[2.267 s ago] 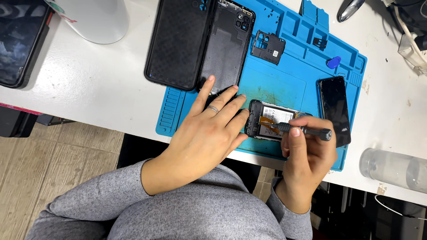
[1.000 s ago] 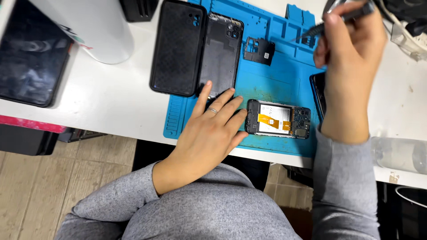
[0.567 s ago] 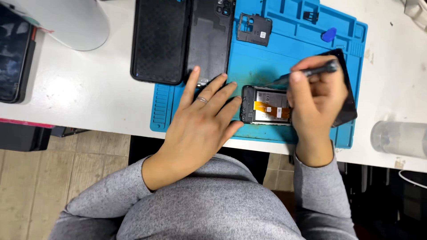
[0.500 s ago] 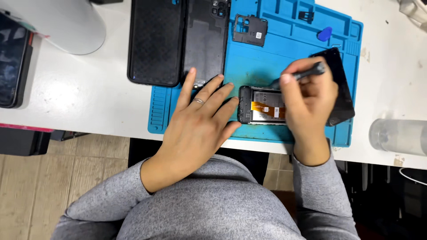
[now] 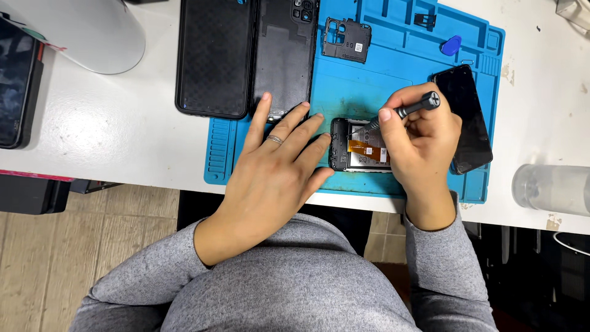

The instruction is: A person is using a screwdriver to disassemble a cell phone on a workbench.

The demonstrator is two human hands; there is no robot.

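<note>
An opened phone body (image 5: pixel 358 147) with an orange flex cable lies on the blue work mat (image 5: pixel 393 67). My left hand (image 5: pixel 276 169) rests flat beside it, fingers spread, fingertips touching its left end; a ring is on one finger. My right hand (image 5: pixel 424 138) grips a dark screwdriver (image 5: pixel 410 107) whose tip points down into the phone's top. A black screen panel (image 5: pixel 468 120) lies just right of my right hand.
A black phone case (image 5: pixel 215 58) and a black back cover (image 5: pixel 286 55) lie at the mat's left edge. A small camera frame (image 5: pixel 347 40) and blue pick (image 5: pixel 450 44) sit further back. White lamp base (image 5: pixel 92 31), dark tablet (image 5: pixel 18 86), clear bottle (image 5: pixel 550 187).
My right hand reached to the back right, came back with the screwdriver and lowered its tip onto the opened phone. My left hand stayed beside the phone.
</note>
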